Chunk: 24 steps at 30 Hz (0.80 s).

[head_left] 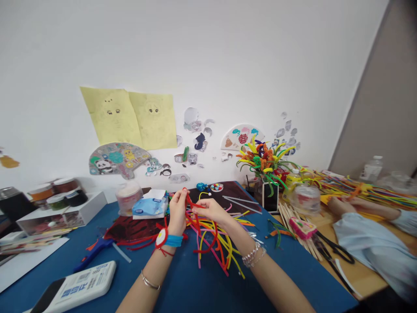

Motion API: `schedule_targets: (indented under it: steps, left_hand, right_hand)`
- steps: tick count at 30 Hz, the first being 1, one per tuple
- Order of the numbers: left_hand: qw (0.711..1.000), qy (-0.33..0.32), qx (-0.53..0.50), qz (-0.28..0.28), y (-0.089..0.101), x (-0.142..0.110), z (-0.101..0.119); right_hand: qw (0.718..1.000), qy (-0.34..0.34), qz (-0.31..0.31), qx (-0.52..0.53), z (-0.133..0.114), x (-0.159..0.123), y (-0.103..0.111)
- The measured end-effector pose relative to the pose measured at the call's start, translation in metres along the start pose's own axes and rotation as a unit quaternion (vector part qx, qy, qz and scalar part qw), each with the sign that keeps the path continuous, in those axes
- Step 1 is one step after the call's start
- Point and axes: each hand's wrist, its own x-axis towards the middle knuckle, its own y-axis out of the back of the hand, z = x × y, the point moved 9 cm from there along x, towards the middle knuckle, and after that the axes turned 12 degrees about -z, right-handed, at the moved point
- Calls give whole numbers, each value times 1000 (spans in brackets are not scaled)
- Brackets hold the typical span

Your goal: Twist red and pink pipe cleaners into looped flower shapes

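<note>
Two bare hands, held low at centre frame, share one item: a red chenille stem [196, 221], bent into a narrow loop. Left hand [177, 213]: fingers closed, pinching the top of the loop. Right hand [208, 211]: fingers curled, gripping the stem just beside the left hand. Work in hand, by judgement: shaping this bend by hand.

Below the hands: a loose heap of pipe cleaners [211, 248] in yellow, orange, pink and red, lying on a blue tabletop [286, 269]. Worn on the left arm: a red-and-white cord charm [161, 238], a blue wristband [174, 241] and a thin metal bangle [150, 281]. Worn on the right wrist: a beaded bracelet [252, 254].

Lower left: a blue glue gun [94, 254]. Just beyond the hands: a packet of tissues [150, 206]. Upper right of the hands: a pipe-cleaner bouquet [265, 163]. Far right, at a wooden table [361, 274]: a co-worker's hand [342, 206] and pale blue sleeve [365, 234], with black-handled scissors [335, 250] and wooden sticks [293, 226] nearby. Upper left, on the wall: two yellow sketches [130, 119].
</note>
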Motion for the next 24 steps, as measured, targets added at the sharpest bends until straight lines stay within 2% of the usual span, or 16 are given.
schedule_targets:
  steps: [4, 7, 12, 15, 18, 20, 22, 24]
  left_hand:
    - [998, 9, -52, -43, -15, -2, -9]
    - [998, -3, -62, -29, -16, -4, -8]
    - [999, 12, -48, 15, -7, -5, -8]
    - [998, 20, -65, 13, -5, -3, -5]
    - [989, 59, -127, -39, -10, 0, 0]
    - [974, 79, -192, -90, -17, 0, 8]
    - [956, 76, -252, -129, -22, 0, 22]
    - [950, 46, -276, -139, -21, 1, 36]
  right_hand:
    - [999, -19, 25, -16, -4, -3, 1]
    - [998, -52, 33, -8, -4, -5, -5]
    - [995, -72, -55, -48, -3, -5, -33]
    - [992, -43, -57, -100, -5, -5, -37]
    - [991, -20, -39, -125, -7, -5, -33]
    - [991, -11, -40, -124, -8, -4, -33]
    - [993, -10, -54, -108, -7, -1, -37]
    - [993, -10, -73, -96, -7, 4, -45]
